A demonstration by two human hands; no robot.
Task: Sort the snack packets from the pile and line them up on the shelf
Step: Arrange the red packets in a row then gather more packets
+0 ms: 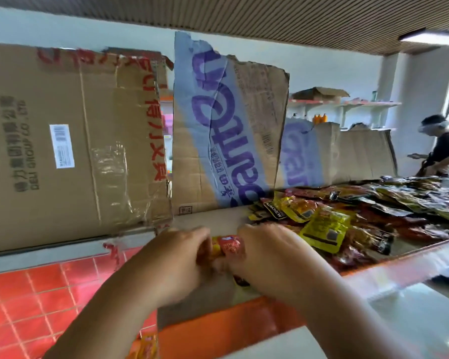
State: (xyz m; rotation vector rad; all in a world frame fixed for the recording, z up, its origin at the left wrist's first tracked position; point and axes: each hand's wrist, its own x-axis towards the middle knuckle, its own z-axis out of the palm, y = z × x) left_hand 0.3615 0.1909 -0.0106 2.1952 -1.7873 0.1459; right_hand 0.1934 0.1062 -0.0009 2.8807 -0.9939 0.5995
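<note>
Together, the left hand (pixel 182 257) and right hand (pixel 265 255) pinch a red snack packet (pixel 228 247), fingers curled. It looks light, crinkly and slippery; its edges seem the safest hold.

both hands (pixel 213 252) gripping red packet (pixel 228 248), snack pile (pixel 360 216) rt

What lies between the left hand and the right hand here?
A red snack packet lies between the left hand and right hand; both seem to grip it, as the head view shows.

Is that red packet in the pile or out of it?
Out: the left hand and right hand hold the red packet between them, left of the pile.
</note>
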